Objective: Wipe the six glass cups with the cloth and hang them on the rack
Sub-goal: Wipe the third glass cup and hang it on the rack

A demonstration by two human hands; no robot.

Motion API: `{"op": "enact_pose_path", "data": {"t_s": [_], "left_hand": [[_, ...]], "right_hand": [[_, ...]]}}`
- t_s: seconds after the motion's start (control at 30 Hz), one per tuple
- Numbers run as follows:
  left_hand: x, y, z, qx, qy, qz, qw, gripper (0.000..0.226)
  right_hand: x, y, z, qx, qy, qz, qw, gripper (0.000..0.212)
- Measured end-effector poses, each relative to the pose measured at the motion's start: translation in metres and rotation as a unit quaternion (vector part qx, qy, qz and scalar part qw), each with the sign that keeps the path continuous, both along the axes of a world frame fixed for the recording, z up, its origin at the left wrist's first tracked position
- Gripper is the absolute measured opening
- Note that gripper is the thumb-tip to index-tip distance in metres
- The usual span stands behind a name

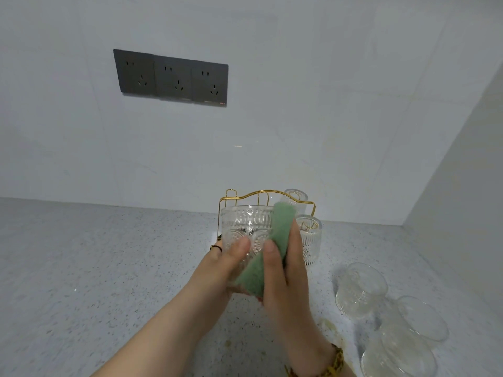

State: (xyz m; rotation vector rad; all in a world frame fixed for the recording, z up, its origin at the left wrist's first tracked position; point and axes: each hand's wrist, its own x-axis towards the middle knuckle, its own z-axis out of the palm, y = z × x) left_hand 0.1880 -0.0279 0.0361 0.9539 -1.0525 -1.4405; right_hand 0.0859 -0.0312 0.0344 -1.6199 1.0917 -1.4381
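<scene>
My left hand (226,263) holds a patterned glass cup (246,224) upright in front of me. My right hand (283,263) presses a green cloth (269,248) against the cup's right side, wrapped over its rim. Behind them stands a gold wire rack (239,194), with two glass cups hung upside down on its right side, one at the back (295,197) and one nearer (310,242). Three more glass cups lie on the counter at the right: one (360,293), another (422,318) and a third (398,355) by the bottom edge.
The speckled grey counter (109,268) runs along a white tiled wall. A dark triple wall socket (171,77) sits high on the wall. A white side wall (468,186) closes the corner at the right. A yellowish stain (330,326) marks the counter near my right wrist.
</scene>
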Motion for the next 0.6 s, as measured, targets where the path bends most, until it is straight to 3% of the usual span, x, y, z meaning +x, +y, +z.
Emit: {"op": "enact_pose_path", "data": {"t_s": [0.1,0.23,0.33,0.4,0.47,0.53,0.6], "left_hand": [[0.002,0.004,0.004,0.009,0.022,-0.047,0.999,0.050],[0.001,0.005,0.005,0.022,-0.019,-0.027,0.999,0.064],[0.000,0.002,0.005,0.020,-0.056,0.075,0.995,0.095],[-0.001,0.001,0.004,0.018,-0.071,0.155,0.985,0.073],[-0.004,0.003,0.005,0.007,-0.103,0.169,0.980,0.049],[-0.006,0.008,0.004,-0.015,-0.123,0.160,0.979,0.061],[-0.008,0.008,0.003,-0.014,-0.129,0.138,0.982,0.057]], "right_hand": [[-0.011,-0.005,-0.003,0.109,-0.158,0.090,0.977,0.042],[-0.010,-0.005,-0.012,0.136,-0.196,0.075,0.968,0.047],[-0.009,-0.002,-0.007,0.125,-0.165,0.044,0.977,0.053],[-0.008,-0.002,-0.003,0.112,-0.131,0.012,0.985,0.057],[-0.003,-0.004,-0.003,0.085,-0.065,-0.007,0.994,0.072],[0.002,-0.005,-0.002,0.048,-0.008,-0.033,0.998,0.076],[0.005,-0.004,0.000,0.013,0.026,-0.044,0.999,0.077]]}}
